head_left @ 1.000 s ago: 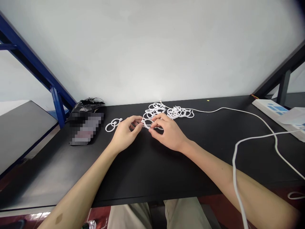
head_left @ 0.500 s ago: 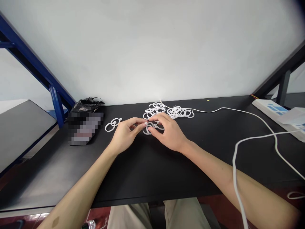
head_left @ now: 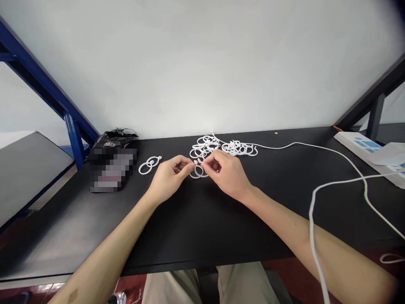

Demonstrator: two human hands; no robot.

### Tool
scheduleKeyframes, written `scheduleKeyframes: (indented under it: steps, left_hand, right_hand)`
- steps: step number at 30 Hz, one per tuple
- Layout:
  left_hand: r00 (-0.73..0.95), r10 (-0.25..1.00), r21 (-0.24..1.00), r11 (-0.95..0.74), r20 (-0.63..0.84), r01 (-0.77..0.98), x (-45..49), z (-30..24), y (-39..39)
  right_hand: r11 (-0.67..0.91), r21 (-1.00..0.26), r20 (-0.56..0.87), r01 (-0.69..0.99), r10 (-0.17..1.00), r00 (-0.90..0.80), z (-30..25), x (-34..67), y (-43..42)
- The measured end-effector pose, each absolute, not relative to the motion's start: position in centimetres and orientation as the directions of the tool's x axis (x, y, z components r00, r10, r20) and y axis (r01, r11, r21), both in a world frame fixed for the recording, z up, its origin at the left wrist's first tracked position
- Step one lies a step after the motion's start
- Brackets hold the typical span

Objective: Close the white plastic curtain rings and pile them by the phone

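Observation:
Small white plastic rings with knobbed ends, like curtain rings, are in front of me. My left hand (head_left: pixel 172 176) pinches one white ring (head_left: pixel 196 177) near its knob, between thumb and forefinger. Close beside it, my right hand (head_left: pixel 223 171) pinches a second ring, which overlaps the first; its far side is hidden behind my fingers. Behind my hands lies a pile of white rings (head_left: pixel 205 145), with a second cluster of rings (head_left: pixel 236 147) to its right. Two linked rings (head_left: pixel 145 168) rest on the black table (head_left: pixel 202 228) to the left of my left hand.
A black plastic bag (head_left: pixel 114 139), partly blurred, lies at the left. A white cable (head_left: pixel 311 211) loops across the right side, over my right forearm. White boxes with blue print (head_left: pixel 367 145) sit at the far right. The wall (head_left: pixel 202 76) borders the table's back edge.
My fingers have closed into tighter pinches, and my right hand has shifted slightly to the right. The rings between my hands are spread a little and show more clearly.

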State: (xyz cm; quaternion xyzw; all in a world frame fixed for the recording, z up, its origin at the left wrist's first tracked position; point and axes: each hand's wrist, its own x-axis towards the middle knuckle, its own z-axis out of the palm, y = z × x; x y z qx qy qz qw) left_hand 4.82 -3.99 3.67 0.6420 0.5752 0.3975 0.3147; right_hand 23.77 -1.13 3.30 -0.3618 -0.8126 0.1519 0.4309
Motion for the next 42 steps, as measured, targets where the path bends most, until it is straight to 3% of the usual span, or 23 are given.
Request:
scheduleKeyframes:
  steps: [5,10,15,28,36,42]
  left_hand:
    - [0.031,0.986,0.861,-0.157,0.162,0.484,5.2,3.8,-4.3]
    - [0.058,0.98,0.839,-0.192,0.189,0.509,5.2,3.7,-4.2]
    - [0.082,0.957,0.778,-0.274,0.278,0.565,5.1,3.7,-4.2]
    - [0.169,0.879,0.611,-0.437,0.446,0.66,5.1,3.4,-4.5]
    - [0.141,0.886,0.63,-0.417,0.441,0.655,5.0,3.5,-4.3]
    - [0.036,0.93,0.704,-0.303,0.367,0.643,4.9,4.3,-4.3]
  right_hand:
    - [0.7,-0.539,0.568,0.468,0.712,-0.412,3.2,23.5,-1.5]
    - [0.668,-0.621,0.504,0.41,0.741,-0.444,3.0,23.2,-1.9]
    - [0.593,-0.719,0.462,0.363,0.797,-0.389,3.1,23.2,-1.9]
    - [0.575,-0.754,0.429,0.318,0.797,-0.425,3.6,23.7,-1.6]
    - [0.495,-0.829,0.373,0.259,0.836,-0.402,3.5,23.5,-1.6]
    - [0.562,-0.747,0.424,0.356,0.815,-0.395,3.2,23.4,-1.4]
